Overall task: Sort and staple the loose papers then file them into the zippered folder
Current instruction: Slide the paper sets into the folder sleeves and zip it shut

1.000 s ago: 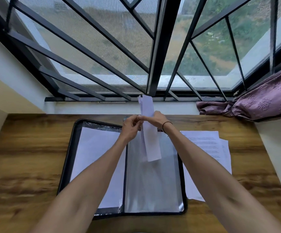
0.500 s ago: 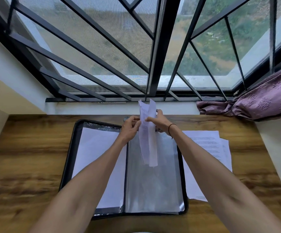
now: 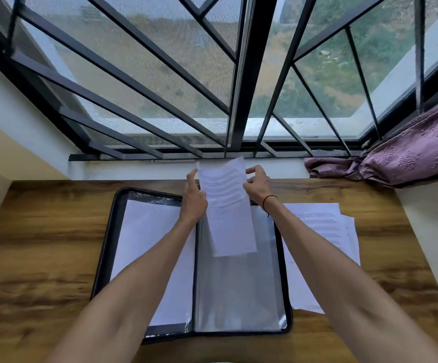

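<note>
Both hands are up over the far half of the open folder (image 3: 108, 247); between them hangs a thin white printed sheet (image 3: 228, 208), lines of small text facing the camera, lower edge dangling free above the glossy clear sleeve (image 3: 238, 289) on the right half. The right hand (image 3: 257, 186) curls its fingers and thumb onto the sheet's right edge; the left hand (image 3: 194, 200) sits against the left edge, fingers fairly straight, and whether it truly pinches I cannot tell. Black zip-edged case, rounded corners, lying flat on a streaky wood-grain desk (image 3: 42, 244); plain white pages (image 3: 149, 247) fill its left pocket; a loose fan of printed papers (image 3: 325, 231) lies right of the case, partly hidden by the right forearm. Far right, crumpled mauve embossed fabric (image 3: 408, 155) on the sill; dark metal window bars (image 3: 139, 82) beyond.
</note>
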### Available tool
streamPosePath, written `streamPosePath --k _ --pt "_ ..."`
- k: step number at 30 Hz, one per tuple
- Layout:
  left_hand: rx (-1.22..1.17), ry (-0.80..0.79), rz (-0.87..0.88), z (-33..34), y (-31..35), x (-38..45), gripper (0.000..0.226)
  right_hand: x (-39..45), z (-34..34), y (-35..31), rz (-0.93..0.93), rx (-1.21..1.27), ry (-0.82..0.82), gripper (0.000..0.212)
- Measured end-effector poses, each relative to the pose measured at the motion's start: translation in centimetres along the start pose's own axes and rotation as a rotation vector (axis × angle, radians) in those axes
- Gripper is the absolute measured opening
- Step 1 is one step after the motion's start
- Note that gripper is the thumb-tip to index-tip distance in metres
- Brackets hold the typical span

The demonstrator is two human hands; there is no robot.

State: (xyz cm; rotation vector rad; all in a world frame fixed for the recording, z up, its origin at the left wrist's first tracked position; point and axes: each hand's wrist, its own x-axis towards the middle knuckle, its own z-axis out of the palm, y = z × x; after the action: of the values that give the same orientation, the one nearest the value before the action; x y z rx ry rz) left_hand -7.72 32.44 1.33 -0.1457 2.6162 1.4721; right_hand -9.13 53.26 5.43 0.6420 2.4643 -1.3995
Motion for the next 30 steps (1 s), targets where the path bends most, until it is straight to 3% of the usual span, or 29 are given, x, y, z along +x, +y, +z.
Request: streamPosePath --k 3,5,8,10,12,16,18,21,24,27,30 --pt "0.024 0.041 0.034 0.1 0.1 -0.2 0.072 0.5 -0.1 0.2 0.046 0.02 -0.029 0.035" --pt "0.11 0.051 0.093 0.2 0.5 -0.6 0.061 0.8 0.0 0.5 0.066 -0.013 -0.011 0.031" --pt "0.423 0.013 0.374 0.1 0.5 -0.9 0.033 0.9 -0.1 0.9 0.106 0.004 0.101 0.024" --pt "0.682 -0.145 0.54 0.1 0.0 -0.8 0.027 0.8 -0.3 1.2 0.094 -0.019 0.169 0.024" --pt "0.835 -0.332 0.497 0.1 -0.5 -1.0 0.04 0.8 -0.5 1.4 0.063 -0.059 0.188 0.023" --pt "0.993 -0.305 0.41 -0.1 -1.0 -0.8 0.062 0.6 -0.7 1.3 -0.014 -0.211 0.143 0.026" --pt "1.061 -0.389 0.38 -0.5 -0.5 -0.1 0.063 0.5 -0.9 1.2 -0.019 -0.238 0.17 0.031" --pt "0.923 -0.544 0.256 -1.1 0.4 1.2 0.052 0.8 -1.1 1.3 -0.063 -0.225 0.143 0.031" --pt "0.604 -0.491 0.113 -1.4 0.4 2.1 0.05 1.0 -1.5 1.6 -0.088 -0.162 0.054 0.025" --pt "0.51 -0.461 0.058 -1.1 0.2 2.1 0.075 0.8 -2.3 1.5 -0.056 -0.094 -0.069 0.029" --pt "0.256 -0.312 -0.108 -0.8 -0.1 2.2 0.088 1.0 -2.6 2.0 0.017 -0.107 -0.155 0.029"
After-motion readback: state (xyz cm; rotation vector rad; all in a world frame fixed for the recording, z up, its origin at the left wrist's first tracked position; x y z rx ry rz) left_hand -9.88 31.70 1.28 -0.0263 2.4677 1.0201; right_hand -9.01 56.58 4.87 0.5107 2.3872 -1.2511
